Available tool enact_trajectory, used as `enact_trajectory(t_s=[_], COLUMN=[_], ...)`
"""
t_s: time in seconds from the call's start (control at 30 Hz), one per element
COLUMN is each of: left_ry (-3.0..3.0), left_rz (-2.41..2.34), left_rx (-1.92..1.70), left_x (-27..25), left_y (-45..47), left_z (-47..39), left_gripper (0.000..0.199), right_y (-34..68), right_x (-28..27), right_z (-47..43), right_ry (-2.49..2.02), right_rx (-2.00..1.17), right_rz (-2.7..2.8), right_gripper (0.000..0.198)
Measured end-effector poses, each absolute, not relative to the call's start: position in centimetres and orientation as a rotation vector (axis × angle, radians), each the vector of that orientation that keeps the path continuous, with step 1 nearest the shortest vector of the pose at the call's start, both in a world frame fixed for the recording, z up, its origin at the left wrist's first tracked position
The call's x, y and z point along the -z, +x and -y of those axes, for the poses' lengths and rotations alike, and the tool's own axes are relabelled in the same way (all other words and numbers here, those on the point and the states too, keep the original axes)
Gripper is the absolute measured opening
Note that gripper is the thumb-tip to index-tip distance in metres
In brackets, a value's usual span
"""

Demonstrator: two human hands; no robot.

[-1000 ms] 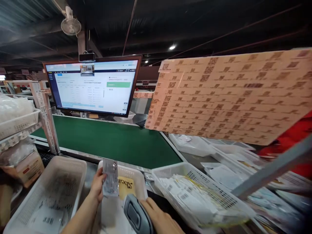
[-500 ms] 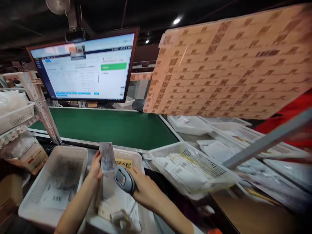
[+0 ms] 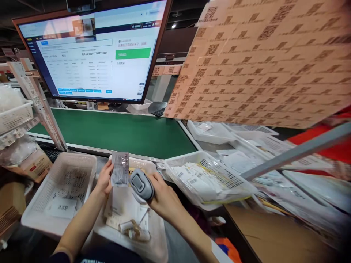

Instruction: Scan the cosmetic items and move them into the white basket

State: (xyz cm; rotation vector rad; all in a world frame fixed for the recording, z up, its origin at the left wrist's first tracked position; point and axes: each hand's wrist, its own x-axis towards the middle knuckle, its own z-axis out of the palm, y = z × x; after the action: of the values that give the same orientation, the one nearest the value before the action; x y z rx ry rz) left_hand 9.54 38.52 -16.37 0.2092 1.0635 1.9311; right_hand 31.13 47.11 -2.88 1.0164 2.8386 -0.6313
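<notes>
Packet [image 3: 120, 169] and scanner [image 3: 141, 185] face each other just above the middle tray [image 3: 156, 233], and that short gap between them is the relation that counts. The left hand [image 3: 105, 178] pinches the small clear packet by its left edge, holding it upright with its long axis running up and down and its flat face turned toward the right. The right hand [image 3: 161, 195] is wrapped around the grey handheld scanner, whose head points left and slightly up at the packet; the two things are just beside each other, nearly touching, the packet on the left and a little higher. Both hands are closed on what they hold, neither is free. Below them the middle tray holds papers and a few small items. A white basket [image 3: 87, 164] with a slip of paper stands to the left, and another basket [image 3: 175, 162] full of labelled packets stands to the right. Beyond lie a green belt [image 3: 123, 133] and a monitor [image 3: 90, 54], with a board of printed codes [image 3: 260, 62] hanging at upper right.
</notes>
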Motion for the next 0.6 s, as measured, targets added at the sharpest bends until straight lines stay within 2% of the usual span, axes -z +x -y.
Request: enact_trajectory(t_s=[0.17, 0.33, 0.4, 0.47, 0.53, 0.6], left_ry=[0.144, 0.280, 0.502, 0.666, 0.693, 0.659], left_rz=[-1.008, -1.527, -1.905, -2.184, -2.296, -2.332], left_rx=[-1.894, -1.953, -1.756, -1.387, -1.096, -0.954], left_x=[16.8, 19.4, 20.7, 21.9, 23.1, 24.1], left_y=[10.6, 4.1, 0.3, -2.4, -3.4, -3.4], left_z=[-38.0, -33.1, -29.0, -24.3, -20.0, -16.8], left_gripper=[0.065, 0.058, 0.056, 0.051, 0.042, 0.035], right_y=[30.6, 33.6, 35.9, 38.0, 39.4, 39.7], right_x=[2.5, 4.3, 5.8, 7.2, 8.2, 8.7], right_z=[-48.9, -49.7, -50.2, -50.5, -50.5, -50.0], right_ry=[1.044, 0.966, 0.941, 0.916, 0.859, 0.821], right_rx=[0.686, 0.712, 0.717, 0.711, 0.726, 0.777], right_rz=[-2.944, -2.993, -3.054, -3.092, -3.088, -3.070], right_gripper=[0.045, 0.046, 0.045, 0.045, 0.045, 0.044])
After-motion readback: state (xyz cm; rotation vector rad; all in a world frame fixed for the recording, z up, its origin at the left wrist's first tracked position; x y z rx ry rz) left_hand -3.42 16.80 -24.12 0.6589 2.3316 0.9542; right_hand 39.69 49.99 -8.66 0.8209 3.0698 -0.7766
